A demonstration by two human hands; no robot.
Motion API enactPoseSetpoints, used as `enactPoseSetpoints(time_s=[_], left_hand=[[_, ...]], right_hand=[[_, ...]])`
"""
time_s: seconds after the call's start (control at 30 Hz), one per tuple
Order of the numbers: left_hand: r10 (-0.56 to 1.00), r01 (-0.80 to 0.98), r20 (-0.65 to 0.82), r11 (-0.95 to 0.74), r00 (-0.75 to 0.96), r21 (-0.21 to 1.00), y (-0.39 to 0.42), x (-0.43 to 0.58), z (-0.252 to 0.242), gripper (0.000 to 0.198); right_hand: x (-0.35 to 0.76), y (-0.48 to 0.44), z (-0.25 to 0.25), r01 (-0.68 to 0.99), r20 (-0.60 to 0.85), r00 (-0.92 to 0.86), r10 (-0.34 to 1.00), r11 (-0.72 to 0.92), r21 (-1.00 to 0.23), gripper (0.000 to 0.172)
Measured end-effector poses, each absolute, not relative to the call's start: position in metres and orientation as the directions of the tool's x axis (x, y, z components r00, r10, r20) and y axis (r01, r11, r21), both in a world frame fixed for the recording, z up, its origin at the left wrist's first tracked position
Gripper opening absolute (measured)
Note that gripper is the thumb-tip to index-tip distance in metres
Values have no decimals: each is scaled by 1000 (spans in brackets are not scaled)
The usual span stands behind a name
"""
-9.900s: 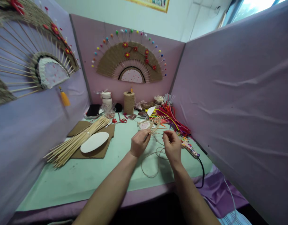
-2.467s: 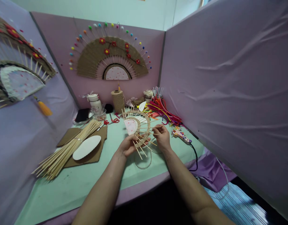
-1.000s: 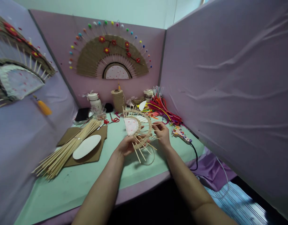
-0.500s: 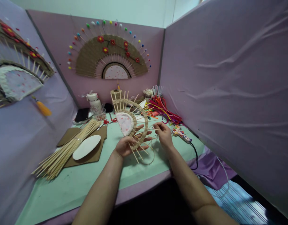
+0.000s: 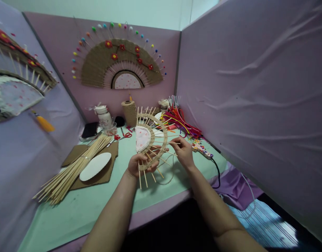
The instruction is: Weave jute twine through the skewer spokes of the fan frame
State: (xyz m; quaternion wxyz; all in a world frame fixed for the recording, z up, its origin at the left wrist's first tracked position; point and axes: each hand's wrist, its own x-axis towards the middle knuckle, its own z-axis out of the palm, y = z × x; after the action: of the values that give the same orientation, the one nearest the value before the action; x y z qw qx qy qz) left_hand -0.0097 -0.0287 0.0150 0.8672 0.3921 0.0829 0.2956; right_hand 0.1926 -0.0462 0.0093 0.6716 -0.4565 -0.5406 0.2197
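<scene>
My left hand (image 5: 138, 165) grips the lower edge of a small half-round fan frame (image 5: 149, 140), held upright above the green table (image 5: 79, 206). The frame has a pink-and-white paper centre, thin wooden sticks fanning out, and bands of jute twine woven through them. My right hand (image 5: 183, 152) is closed in a pinch on the twine strand at the frame's right side, among the stick ends. Loose twine (image 5: 168, 175) loops down onto the table below both hands.
A bundle of bamboo sticks (image 5: 71, 168) lies on brown cardboard with a white oval (image 5: 95, 166) at the left. A twine spool (image 5: 129, 111), jar, red scissors (image 5: 123, 136) and coloured pipe cleaners (image 5: 183, 125) stand behind. A glue gun (image 5: 203, 150) with black cable lies at the right. Purple panels enclose the table.
The fan frame has been lifted off the table and turned upright in my left hand. My right hand stays at its right edge on the twine. The view has shifted slightly left.
</scene>
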Motion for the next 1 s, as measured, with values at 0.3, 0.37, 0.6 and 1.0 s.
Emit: enactPoseSetpoints(time_s=[0.3, 0.37, 0.6, 1.0], left_hand=[[593, -445, 61, 527, 803, 724, -29, -7, 17, 57], [602, -454, 64, 523, 796, 722, -29, -7, 18, 56], [569, -439, 76, 535, 819, 722, -29, -7, 19, 56], [459, -331, 37, 582, 888, 743, -28, -6, 17, 55]], right_hand=[[199, -44, 5, 208, 512, 331, 792, 468, -859, 22], [206, -44, 7, 238, 531, 323, 783, 476, -847, 20], [232, -50, 24, 506, 739, 247, 627, 567, -650, 10], [240, -57, 32, 514, 729, 268, 630, 547, -661, 15]])
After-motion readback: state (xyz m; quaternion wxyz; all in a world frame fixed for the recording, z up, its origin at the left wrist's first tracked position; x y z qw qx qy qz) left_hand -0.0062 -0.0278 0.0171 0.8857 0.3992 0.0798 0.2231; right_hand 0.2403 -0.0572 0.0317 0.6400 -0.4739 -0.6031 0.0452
